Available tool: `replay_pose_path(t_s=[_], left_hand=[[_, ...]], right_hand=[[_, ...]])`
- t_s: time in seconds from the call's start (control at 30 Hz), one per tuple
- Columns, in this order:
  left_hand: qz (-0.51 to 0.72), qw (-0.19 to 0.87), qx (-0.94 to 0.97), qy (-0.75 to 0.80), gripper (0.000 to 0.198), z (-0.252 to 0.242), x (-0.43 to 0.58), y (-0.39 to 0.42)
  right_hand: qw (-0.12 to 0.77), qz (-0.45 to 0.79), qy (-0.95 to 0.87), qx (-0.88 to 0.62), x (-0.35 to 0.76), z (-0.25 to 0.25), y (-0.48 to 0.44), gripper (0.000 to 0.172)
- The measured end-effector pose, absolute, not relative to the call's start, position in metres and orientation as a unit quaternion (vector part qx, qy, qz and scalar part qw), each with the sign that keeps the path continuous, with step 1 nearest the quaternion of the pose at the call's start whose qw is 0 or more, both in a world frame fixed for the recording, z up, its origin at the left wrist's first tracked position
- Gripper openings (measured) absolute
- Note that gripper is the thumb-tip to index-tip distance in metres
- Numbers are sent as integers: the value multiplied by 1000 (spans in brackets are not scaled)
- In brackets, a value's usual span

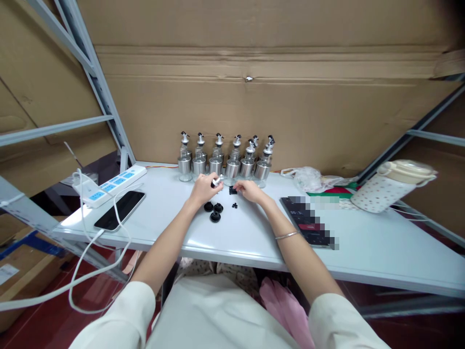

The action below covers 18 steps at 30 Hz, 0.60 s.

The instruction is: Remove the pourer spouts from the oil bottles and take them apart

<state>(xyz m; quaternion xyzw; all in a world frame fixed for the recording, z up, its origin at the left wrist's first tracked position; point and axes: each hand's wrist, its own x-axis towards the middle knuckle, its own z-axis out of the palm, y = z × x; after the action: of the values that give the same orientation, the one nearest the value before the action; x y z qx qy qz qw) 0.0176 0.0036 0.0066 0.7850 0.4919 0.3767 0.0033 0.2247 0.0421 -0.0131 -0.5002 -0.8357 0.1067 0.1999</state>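
My left hand (203,189) is closed around a silver pourer spout (217,181), held just above the table. My right hand (250,191) has its fingertips pinched together at a little group of small black parts (232,191); the fingers partly cover them. Nearer to me lie a few tiny black pieces (235,206). Three round black stoppers (215,216) rest on the tabletop below my left hand. Behind both hands stand several glass bottles (232,168) with steel sleeves, topped with silver and black pourer spouts.
On the left are a white power strip (114,185), a phone (120,210) and a looping white cable (82,281). A second phone (307,220) lies right of my arm. Farther right are a plastic bag (307,178) and a tilted white flask (385,188). Cardboard (254,106) backs the table.
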Motion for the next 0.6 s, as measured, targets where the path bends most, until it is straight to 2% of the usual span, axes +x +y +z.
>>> replay_pose_path(t_s=[0.27,0.6], left_hand=[[361,8,790,496,10,10,19,1],[341,4,807,482,12,11,23,-2]], right_hand=[[183,57,-859,-474,218,-22,45,52],[198,7,-857,-475,216,-40,51,36]])
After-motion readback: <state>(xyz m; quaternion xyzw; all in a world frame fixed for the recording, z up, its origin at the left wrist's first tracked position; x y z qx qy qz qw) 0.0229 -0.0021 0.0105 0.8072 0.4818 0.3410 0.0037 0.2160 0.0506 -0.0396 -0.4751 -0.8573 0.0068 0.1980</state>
